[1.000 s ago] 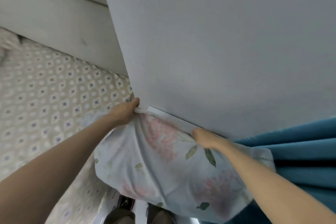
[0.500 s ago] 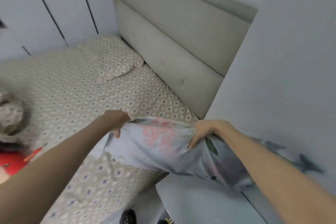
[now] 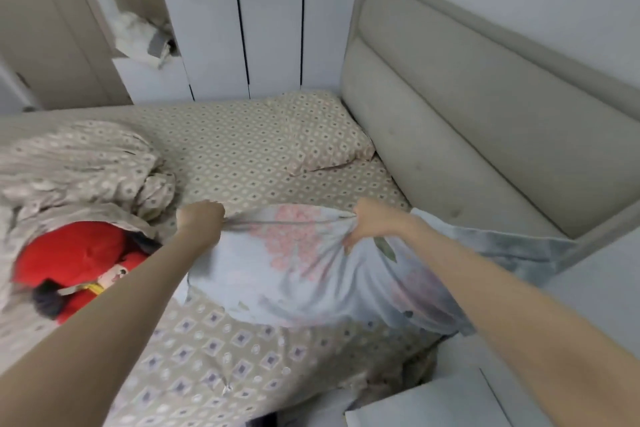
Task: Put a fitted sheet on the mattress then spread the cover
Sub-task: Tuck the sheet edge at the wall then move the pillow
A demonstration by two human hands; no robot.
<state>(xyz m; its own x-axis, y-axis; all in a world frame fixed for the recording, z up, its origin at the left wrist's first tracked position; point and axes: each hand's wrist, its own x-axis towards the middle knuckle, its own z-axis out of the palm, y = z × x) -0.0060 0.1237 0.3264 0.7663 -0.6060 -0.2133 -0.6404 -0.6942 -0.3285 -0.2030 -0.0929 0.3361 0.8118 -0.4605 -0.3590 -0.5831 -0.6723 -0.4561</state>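
Both hands hold one floral pillow (image 3: 311, 263) by its upper edge, above the near side of the bed. The left hand (image 3: 199, 220) is closed in a fist around one corner of the pale blue case, and the right hand (image 3: 372, 224) has its fingers curled tight into a bunch of the cloth at the other corner. The pillow hangs between them and its lower part rests on the patterned fitted sheet (image 3: 242, 152), which already covers the mattress as far as I can see; the far corners are not clear in this view.

I judge that the step in hand is to set this pillow at the head of the bed. To do it well, both corners should be kept at the same height, the pillow carried toward the headboard (image 3: 467, 107) and laid flat beside the other pillow, then the cloth smoothed so the filling does not gather on one side.

By count I see two pillows: the floral one and one patterned pillow (image 3: 325, 132) lying just beside the headboard. There is one cover (image 3: 79, 163), in the same pattern, heaped on the left side of the bed and not yet spread. One red plush toy (image 3: 76, 260) lies against this heap, and it probably needs to be moved before the cover is spread.
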